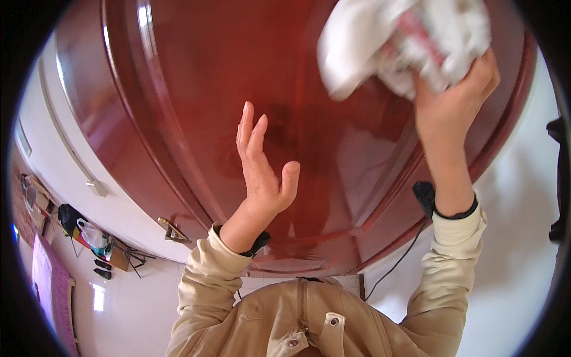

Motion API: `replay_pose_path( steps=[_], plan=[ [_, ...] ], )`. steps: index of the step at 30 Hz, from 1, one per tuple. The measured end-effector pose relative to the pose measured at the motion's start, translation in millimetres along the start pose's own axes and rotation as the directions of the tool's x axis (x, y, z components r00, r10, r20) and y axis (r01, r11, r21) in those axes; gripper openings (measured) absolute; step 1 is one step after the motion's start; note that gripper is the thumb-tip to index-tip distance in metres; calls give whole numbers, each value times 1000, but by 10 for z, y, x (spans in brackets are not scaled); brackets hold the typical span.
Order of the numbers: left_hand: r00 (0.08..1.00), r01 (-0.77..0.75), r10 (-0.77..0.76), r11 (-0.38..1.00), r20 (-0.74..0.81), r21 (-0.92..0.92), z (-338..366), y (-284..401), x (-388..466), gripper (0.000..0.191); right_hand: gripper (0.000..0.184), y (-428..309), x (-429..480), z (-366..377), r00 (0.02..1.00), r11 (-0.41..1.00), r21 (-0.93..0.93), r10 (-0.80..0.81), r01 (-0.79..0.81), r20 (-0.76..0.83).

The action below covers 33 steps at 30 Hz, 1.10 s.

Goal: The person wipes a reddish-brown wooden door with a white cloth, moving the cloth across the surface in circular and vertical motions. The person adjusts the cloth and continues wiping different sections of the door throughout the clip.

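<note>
A glossy red-brown wooden door (214, 67) with raised moulding fills the view before me. My right hand (459, 93) grips a bunched white cloth (357, 40) with pinkish-red patches, high on the door's right side. The cloth is blurred, and its top runs out of the picture. My left hand (263, 160) is raised in front of the door's middle, fingers apart and holding nothing. Whether its fingers touch the door surface I cannot tell. Down at the left edge of the door sits a brass-coloured lever handle (173, 230).
White wall (504, 223) borders the door on the right, where a thin black cable (399, 263) hangs from my right wrist. At lower left are a purple-covered bed (51, 285), black shoes (102, 269), a cardboard box (118, 259) and a white plastic bag (91, 233) on a pale tiled floor.
</note>
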<state>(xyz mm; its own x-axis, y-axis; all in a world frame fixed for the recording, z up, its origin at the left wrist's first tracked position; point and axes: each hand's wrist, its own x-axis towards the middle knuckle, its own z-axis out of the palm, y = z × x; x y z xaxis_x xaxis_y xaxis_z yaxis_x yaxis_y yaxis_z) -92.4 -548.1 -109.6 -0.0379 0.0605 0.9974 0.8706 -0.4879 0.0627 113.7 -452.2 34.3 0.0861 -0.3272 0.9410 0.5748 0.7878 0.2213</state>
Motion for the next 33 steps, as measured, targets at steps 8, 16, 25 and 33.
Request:
replay_pose_path(
  steps=[8, 16, 25, 33],
  plan=[
    [995, 68, -71, 997, -64, -48, -194, -197, -118, 65, 55, -694, -502, 246, 908, 947, 161, -313, 278, 278],
    [995, 78, -75, 996, -65, 39, -497, -215, -115, 58, 55, -754, -87, 178, 876, 914, 207, -397, 349, 275],
    [967, 201, -190, 978, -169, 52, -761, -474, -166, 61, 58, -1185, -84, 568, 886, 912, 27, -403, 408, 229],
    [959, 269, -275, 959, -62, -85, -987, -491, -324, 66, 47, -1653, -338, 551, 861, 880, 377, -410, 287, 301]
  ],
)
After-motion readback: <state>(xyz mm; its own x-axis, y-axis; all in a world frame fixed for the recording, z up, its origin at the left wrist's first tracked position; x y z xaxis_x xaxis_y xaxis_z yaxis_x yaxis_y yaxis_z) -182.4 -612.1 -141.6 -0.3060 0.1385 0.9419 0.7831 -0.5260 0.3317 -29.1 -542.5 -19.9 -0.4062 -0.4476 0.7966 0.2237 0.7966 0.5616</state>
